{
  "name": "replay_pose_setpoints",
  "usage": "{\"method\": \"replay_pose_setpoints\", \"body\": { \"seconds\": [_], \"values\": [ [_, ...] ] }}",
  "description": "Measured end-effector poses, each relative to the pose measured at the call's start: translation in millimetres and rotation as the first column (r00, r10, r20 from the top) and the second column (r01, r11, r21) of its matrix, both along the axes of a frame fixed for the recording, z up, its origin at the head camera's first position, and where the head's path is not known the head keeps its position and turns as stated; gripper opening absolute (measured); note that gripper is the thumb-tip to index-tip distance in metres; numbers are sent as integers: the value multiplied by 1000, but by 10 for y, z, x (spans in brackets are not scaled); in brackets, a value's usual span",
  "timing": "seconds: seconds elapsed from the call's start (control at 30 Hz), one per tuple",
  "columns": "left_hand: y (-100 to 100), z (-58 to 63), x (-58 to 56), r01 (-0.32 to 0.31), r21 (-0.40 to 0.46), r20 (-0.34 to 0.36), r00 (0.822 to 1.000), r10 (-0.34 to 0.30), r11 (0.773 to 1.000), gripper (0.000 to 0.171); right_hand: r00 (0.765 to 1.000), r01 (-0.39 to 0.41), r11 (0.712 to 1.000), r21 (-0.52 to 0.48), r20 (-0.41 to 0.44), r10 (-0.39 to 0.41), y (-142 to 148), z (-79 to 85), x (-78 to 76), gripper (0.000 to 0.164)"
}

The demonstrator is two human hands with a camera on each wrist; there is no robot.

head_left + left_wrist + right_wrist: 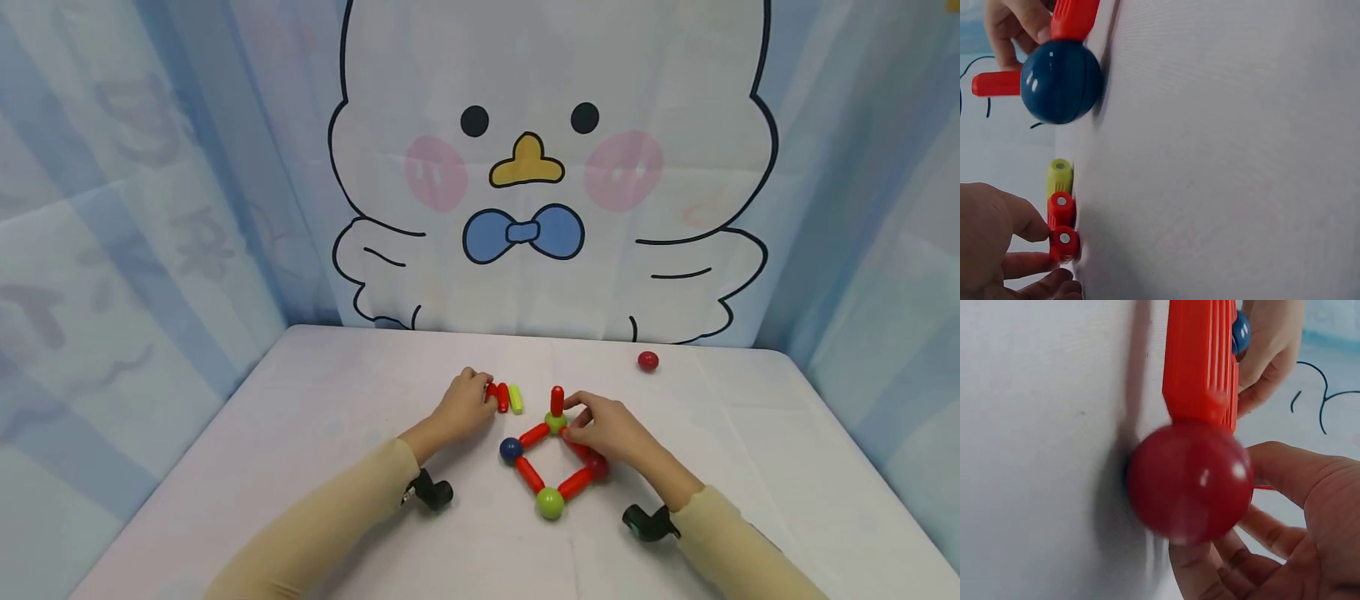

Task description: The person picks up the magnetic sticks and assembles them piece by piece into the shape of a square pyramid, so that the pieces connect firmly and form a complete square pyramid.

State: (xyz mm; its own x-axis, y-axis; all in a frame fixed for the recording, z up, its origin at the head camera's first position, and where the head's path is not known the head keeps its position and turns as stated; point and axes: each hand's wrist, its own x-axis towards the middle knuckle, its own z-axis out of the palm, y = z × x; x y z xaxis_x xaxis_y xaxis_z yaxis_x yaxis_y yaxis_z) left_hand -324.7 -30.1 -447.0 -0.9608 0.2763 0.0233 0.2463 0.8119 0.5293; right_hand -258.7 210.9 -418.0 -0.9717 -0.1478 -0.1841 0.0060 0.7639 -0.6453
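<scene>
At the back end of a short row, my left hand (468, 404) pinches the outermost red magnetic rod (1064, 244) between thumb and finger. Another red rod (503, 397) and a yellow-green rod (516, 399) lie beside it. Four red rods join balls into a square: a blue ball (512, 451), a front green ball (550, 503), a red ball (597, 466) and a far green ball (555, 422). One red rod (557, 400) stands upright on the far green ball. My right hand (611, 427) has curled fingertips right by that ball; whether they grip it I cannot tell.
A loose dark red ball (648, 361) lies near the table's back edge, at the right. The white tabletop (750, 433) meets a printed curtain (525, 292) behind and at both sides. Small black wrist cameras (651, 523) sit at both sleeves.
</scene>
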Motion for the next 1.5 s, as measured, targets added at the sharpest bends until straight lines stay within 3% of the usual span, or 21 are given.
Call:
{"method": "replay_pose_setpoints", "body": {
  "seconds": [0.4,0.63,1.07,1.3,1.5],
  "values": [
    [-85,69,53,36,18,68,997,-37,999,21,995,77,994,-82,64,-72,95,-36,37,53],
    [-116,107,115,42,44,73,996,-45,998,20,993,92,992,-85,84,-85,106,-34,61,53],
    [-107,211,204,43,165,-43,998,-37,985,19,993,85,993,-83,92,-78,112,-25,69,53],
    [-44,247,286,100,273,-86,993,-79,957,19,992,91,992,-86,98,-82,113,-52,74,54],
    [12,277,356,164,291,-154,980,-123,942,17,991,103,991,-86,100,-94,110,-78,91,57]
  ]
}}
